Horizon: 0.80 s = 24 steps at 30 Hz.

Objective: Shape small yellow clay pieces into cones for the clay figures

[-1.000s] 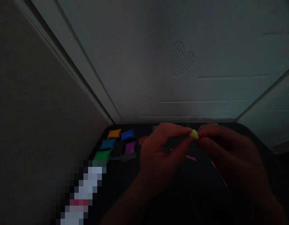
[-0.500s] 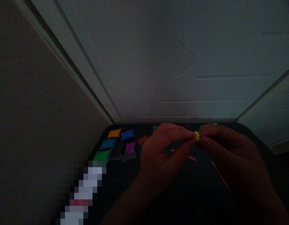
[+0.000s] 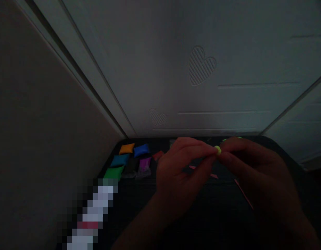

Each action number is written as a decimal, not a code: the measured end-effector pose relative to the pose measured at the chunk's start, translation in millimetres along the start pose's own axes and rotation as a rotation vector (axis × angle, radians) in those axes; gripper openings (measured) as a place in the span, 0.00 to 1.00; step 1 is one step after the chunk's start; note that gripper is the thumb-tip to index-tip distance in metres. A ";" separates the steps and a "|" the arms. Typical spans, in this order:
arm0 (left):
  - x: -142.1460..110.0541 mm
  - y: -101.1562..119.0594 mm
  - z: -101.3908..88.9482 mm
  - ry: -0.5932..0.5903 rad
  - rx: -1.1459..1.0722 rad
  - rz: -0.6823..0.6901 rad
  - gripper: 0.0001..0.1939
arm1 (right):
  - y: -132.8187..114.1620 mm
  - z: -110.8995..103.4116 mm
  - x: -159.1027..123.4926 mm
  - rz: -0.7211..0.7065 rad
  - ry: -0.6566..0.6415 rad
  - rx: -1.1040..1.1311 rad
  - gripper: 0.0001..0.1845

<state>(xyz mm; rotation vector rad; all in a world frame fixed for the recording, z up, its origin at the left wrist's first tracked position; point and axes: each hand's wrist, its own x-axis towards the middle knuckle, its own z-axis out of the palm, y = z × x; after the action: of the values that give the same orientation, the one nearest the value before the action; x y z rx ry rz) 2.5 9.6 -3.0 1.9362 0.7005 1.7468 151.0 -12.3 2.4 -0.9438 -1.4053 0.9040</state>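
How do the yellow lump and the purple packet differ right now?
Position: the yellow lump is pinched at the fingertips of the left hand and right hand; the purple packet lies on the dark table.
Size: the yellow lump looks clearly smaller than the purple packet.
Shape: the yellow lump is compact and roundish; the purple packet is flatter and longer.
Shared: both stand out in colour against the dark table.

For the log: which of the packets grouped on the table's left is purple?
The purple packet lying in front of the blue packet and right of the black packet; no other packet in that group shares its colour.
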 end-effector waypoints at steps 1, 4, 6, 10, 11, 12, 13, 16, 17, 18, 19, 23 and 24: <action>0.2 -0.5 0.1 -0.001 0.002 0.010 0.11 | -0.2 0.0 0.0 -0.006 0.000 0.015 0.06; 0.5 -1.6 -0.1 -0.002 0.009 0.034 0.11 | 0.5 -0.3 -0.4 -0.019 -0.017 0.049 0.06; 0.3 -1.7 -0.3 -0.006 0.024 0.036 0.12 | 1.5 -0.4 -1.0 -0.022 -0.007 0.048 0.06; -0.9 -1.2 -0.1 0.002 0.035 0.035 0.12 | 2.3 -0.3 -1.6 -0.018 0.016 0.005 0.06; -1.3 -1.1 0.0 0.001 0.033 0.040 0.12 | 2.1 -0.3 -1.5 -0.019 0.011 -0.005 0.05; -1.7 -1.0 0.2 0.005 0.032 0.048 0.12 | 1.7 -0.1 -1.4 -0.022 0.008 -0.017 0.05; -2.1 -0.8 0.5 0.013 0.031 0.057 0.12 | 1.2 0.1 -1.3 -0.034 0.008 -0.028 0.06; -3.3 0.3 2.1 0.054 0.033 0.056 0.13 | -0.4 1.5 -1.4 -0.086 0.030 -0.086 0.08; -3.8 0.8 2.9 0.068 0.035 0.049 0.13 | -0.9 2.2 -1.7 -0.109 0.044 -0.108 0.09; -4.2 1.3 3.7 0.080 0.038 0.044 0.13 | -1.4 3.1 -2.1 -0.132 0.064 -0.130 0.09; -4.6 1.7 4.4 0.089 0.040 0.045 0.13 | -1.9 4.0 -2.7 -0.151 0.083 -0.152 0.09; -5.9 1.7 5.2 0.113 0.042 0.075 0.12 | -4.0 7.0 -5.1 -0.182 0.120 -0.200 0.06; -6.0 1.3 4.9 0.111 0.040 0.086 0.12 | -4.8 7.3 -5.5 -0.180 0.115 -0.210 0.06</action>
<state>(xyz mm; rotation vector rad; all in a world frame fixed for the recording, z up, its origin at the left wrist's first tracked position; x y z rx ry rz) 7.1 4.9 -7.3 1.9337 0.7049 1.9187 143.6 -19.2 4.4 -0.9913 -1.4794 0.5671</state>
